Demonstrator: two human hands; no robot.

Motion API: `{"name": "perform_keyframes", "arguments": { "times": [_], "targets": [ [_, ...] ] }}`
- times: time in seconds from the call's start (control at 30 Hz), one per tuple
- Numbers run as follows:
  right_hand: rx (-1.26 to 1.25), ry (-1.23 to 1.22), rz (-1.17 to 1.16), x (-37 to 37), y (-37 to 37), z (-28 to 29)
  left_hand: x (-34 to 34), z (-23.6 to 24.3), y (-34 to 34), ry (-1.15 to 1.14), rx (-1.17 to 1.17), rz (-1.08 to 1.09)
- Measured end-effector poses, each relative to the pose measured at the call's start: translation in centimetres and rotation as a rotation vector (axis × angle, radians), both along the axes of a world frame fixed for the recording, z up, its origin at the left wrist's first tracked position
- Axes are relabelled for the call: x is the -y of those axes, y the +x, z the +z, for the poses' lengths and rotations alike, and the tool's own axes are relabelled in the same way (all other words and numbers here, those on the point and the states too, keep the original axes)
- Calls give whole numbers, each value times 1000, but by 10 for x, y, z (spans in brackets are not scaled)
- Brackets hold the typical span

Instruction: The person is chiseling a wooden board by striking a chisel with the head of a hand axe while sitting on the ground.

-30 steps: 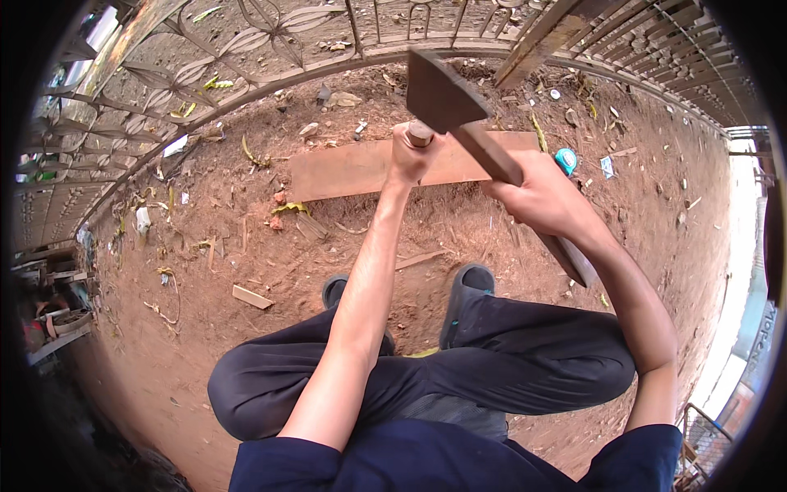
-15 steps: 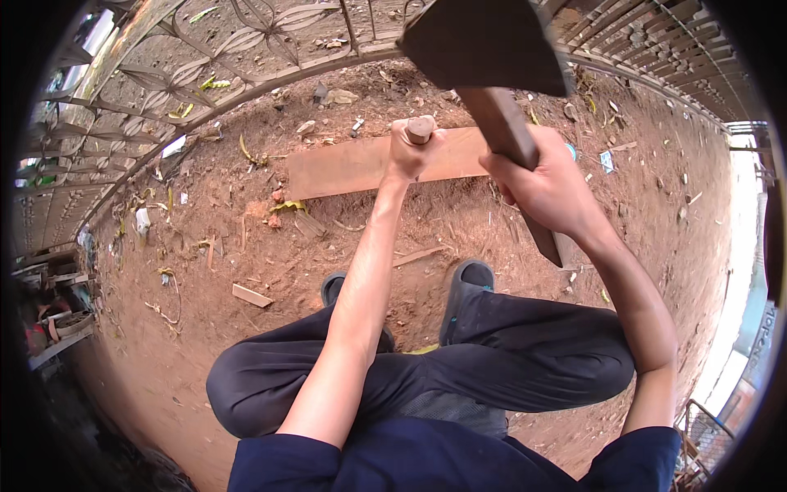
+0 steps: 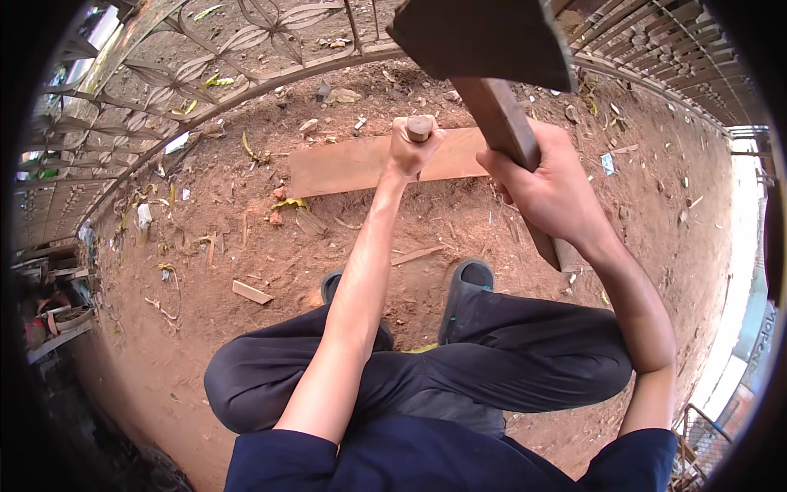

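There are two hands (image 3: 412,152) (image 3: 553,180), one broad-headed tool (image 3: 496,119), one wooden handle (image 3: 420,128), one board (image 3: 344,169) and two sandals (image 3: 467,287) (image 3: 331,285).

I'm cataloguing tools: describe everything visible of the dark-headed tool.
The tool has a broad, dark, metal-looking head, cropped by the picture's top edge, and a brown handle that looks wooden. The right hand grips the handle; it appears raised, head away from the body, handle end slanting back rightward.

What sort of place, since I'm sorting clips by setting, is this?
Probably an outdoor yard, though its exact use is unclear: there is bare reddish earth underfoot, scattered wood scraps lying on it, and an ornate fence along the far side.
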State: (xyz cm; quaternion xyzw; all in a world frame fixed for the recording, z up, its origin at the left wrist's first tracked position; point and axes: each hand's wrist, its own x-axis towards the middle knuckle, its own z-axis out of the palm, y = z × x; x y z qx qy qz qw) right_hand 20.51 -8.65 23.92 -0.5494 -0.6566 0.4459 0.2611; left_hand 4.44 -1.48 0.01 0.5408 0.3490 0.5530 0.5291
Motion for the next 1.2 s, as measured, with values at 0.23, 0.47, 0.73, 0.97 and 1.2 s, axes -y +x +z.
{"name": "perform_keyframes", "arguments": {
  "times": [0.23,0.47,0.73,0.97,1.2],
  "targets": [
    [439,-469,134,-9,13,-16,-1,2,11,138,14,90],
    [-76,-74,-13,0,4,8,1,-2,-5,21,-40,-18],
    [394,-435,121,-3,13,-31,-1,0,4,365,-229,173],
    [357,-244,115,-8,20,-36,-10,-8,-10,-16,180,-88],
    [296,-418,-3,-7,26,-33,-48,-5,-38,-338,321,-74]
  ]
}}
